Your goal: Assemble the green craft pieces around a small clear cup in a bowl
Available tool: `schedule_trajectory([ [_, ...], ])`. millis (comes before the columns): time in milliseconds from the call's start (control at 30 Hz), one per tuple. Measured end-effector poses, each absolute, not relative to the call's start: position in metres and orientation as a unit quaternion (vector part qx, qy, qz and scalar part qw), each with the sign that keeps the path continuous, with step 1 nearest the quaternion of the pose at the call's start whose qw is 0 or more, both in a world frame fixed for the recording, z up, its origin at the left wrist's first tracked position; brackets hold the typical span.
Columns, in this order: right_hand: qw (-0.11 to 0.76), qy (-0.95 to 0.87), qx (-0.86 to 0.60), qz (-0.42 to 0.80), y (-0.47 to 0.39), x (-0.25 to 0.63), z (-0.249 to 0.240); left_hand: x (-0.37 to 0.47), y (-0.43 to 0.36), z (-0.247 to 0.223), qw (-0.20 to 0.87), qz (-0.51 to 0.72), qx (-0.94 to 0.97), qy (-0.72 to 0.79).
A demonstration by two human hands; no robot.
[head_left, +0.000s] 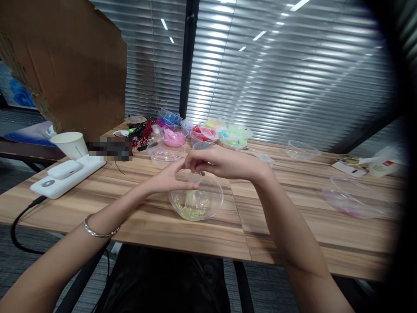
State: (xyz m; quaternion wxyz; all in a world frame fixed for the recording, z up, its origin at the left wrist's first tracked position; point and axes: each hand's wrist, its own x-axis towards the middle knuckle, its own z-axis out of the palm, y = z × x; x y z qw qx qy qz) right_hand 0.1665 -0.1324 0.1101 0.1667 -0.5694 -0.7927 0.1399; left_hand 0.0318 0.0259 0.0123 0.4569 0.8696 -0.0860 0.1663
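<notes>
1. A small clear piece (194, 177) is sitting between the two hands, over the far part of a clear bowl (219, 203). It is showing a rounded outline, so no long axis is standing out.
2. The left hand (171, 176) is reaching in from the left, its thumb extending along the near side of the piece. Thumb and forefinger are spreading into a wide curve; the forefinger's tip is disappearing behind the other hand.
3. The right hand (220, 161) is arching over from the right, wrist high, with its curled fingers bunching narrowly at the far side of the piece.
4. Neither hand is clearly nearer: both are meeting at the piece. Fingers are covering the contact, so I cannot tell which hand is actually gripping it, or whether both are.
5. The bowl is resting on the bench (150, 226) near its front edge, just below the hands and toward the person. Yellow-green bits (192, 213) are lying in its bottom, so they are sitting nearer the body than the piece does.
6. Another clear bowl is standing behind the left hand, while pink pieces (173, 137) and red pieces (203, 132) are lying in containers farther back, beyond the hands.
</notes>
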Motion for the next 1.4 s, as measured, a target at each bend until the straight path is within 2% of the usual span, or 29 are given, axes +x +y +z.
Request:
schedule_trajectory([
  [300, 0.175, -0.791, -0.564, 0.158, -0.133, 0.166, 0.111, 0.036, 0.03, 0.006, 0.49, 0.179, 0.848, -0.097],
  [1400, 0.238, -0.815, -0.523, 0.075, -0.122, 0.156, 0.106, 0.041, 0.033, 0.001, 0.589, 0.188, 0.775, -0.134],
])
